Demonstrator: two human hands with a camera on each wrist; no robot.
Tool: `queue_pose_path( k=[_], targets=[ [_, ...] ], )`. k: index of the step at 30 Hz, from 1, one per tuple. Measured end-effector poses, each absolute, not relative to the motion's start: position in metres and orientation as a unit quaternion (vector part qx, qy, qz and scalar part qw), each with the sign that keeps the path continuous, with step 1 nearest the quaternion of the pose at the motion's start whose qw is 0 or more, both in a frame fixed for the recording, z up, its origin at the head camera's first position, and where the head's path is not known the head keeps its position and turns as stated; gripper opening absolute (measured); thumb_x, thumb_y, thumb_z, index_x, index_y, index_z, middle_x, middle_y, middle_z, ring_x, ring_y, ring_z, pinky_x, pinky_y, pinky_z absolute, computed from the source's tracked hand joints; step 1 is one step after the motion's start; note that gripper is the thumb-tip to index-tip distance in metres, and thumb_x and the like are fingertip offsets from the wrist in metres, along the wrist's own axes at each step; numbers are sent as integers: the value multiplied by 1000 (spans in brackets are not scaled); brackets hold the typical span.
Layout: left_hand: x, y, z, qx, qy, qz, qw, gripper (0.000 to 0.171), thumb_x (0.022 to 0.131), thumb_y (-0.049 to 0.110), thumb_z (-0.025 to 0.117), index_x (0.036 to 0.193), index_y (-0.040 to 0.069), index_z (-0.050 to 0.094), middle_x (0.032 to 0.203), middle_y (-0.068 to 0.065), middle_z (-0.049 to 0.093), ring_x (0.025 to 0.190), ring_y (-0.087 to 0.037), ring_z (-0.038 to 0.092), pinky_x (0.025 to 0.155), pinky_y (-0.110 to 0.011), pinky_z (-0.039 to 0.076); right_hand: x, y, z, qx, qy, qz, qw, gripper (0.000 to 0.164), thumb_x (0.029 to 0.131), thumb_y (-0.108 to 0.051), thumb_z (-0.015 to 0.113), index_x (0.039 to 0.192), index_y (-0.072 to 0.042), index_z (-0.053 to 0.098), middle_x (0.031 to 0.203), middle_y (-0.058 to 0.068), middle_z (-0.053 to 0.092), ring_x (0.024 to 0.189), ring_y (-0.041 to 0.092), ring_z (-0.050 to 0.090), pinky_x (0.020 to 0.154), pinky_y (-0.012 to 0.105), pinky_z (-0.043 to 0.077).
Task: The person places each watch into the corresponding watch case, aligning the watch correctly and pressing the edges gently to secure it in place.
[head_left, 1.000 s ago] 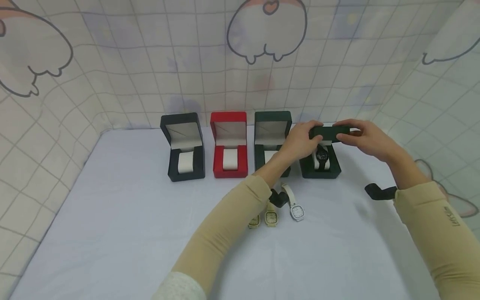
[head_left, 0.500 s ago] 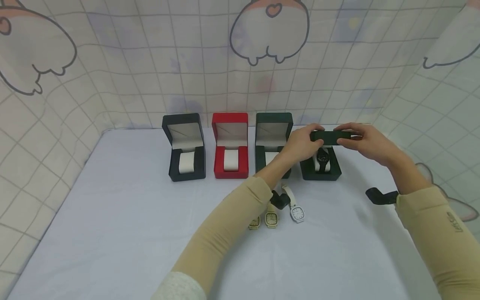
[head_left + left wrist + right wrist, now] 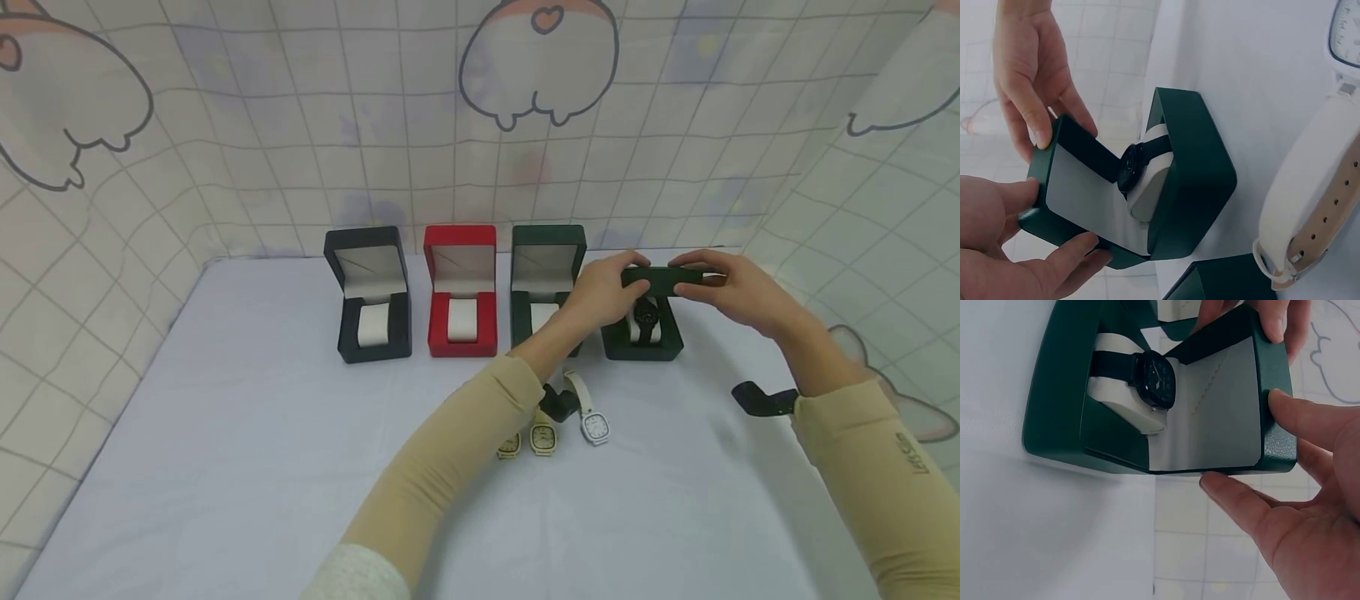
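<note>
At the right end of the row, a green watch box point(image 3: 643, 350) stands with its lid point(image 3: 663, 281) partly lowered over the base. A black watch point(image 3: 1155, 380) is wrapped around the white cushion point(image 3: 1124, 400) inside it. My left hand point(image 3: 604, 287) pinches the lid's left corner between thumb and fingers. On the opposite corner, my right hand point(image 3: 726, 282) grips the lid the same way. Seen from the left wrist, the lid point(image 3: 1088, 200) leans at an angle to the base point(image 3: 1188, 181), with its pale lining showing.
Left of this box stand another green box point(image 3: 548, 242), a red box point(image 3: 460, 327) and a dark box point(image 3: 373, 329), all with raised lids. On the white tablecloth point(image 3: 225, 467) lie a white watch point(image 3: 595, 427) and gold watches point(image 3: 543, 437), partly behind my left arm.
Both hands have brought the lid slightly down and toward me over the box. The black watch and the other boxes stay in place.
</note>
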State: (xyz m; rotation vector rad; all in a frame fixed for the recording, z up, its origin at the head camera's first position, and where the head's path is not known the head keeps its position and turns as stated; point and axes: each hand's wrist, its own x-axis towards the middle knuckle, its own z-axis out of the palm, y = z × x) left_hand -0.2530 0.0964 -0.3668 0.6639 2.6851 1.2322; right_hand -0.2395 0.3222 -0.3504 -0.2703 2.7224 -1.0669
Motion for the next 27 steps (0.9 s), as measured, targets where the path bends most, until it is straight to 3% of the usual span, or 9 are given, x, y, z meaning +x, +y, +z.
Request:
queue_pose_path(
  k=[5, 14, 27],
  targets=[
    [-252, 97, -368, 235, 888, 394, 42, 38, 105, 26, 62, 143, 18, 60, 122, -2, 70, 92, -11, 60, 79, -20, 47, -239, 323, -352, -94, 923, -360, 99, 55, 104, -31, 63, 149, -4, 45, 146, 27, 46, 133, 52, 47, 105, 70, 38],
    [-250, 96, -370, 236, 886, 396, 48, 36, 104, 26, 64, 140, 19, 62, 127, -1, 69, 99, -9, 60, 90, -23, 49, -234, 323, -355, -110, 924, -358, 79, 50, 103, -27, 65, 145, -3, 50, 142, 25, 52, 128, 48, 54, 100, 64, 45],
    [-247, 94, -372, 240, 888, 390, 45, 36, 104, 27, 64, 139, 20, 63, 123, -2, 64, 106, -11, 51, 85, -25, 47, -231, 321, -356, -108, 929, -344, 84, 54, 103, -27, 65, 149, -4, 49, 149, 27, 45, 133, 53, 46, 101, 69, 42]
  ],
)
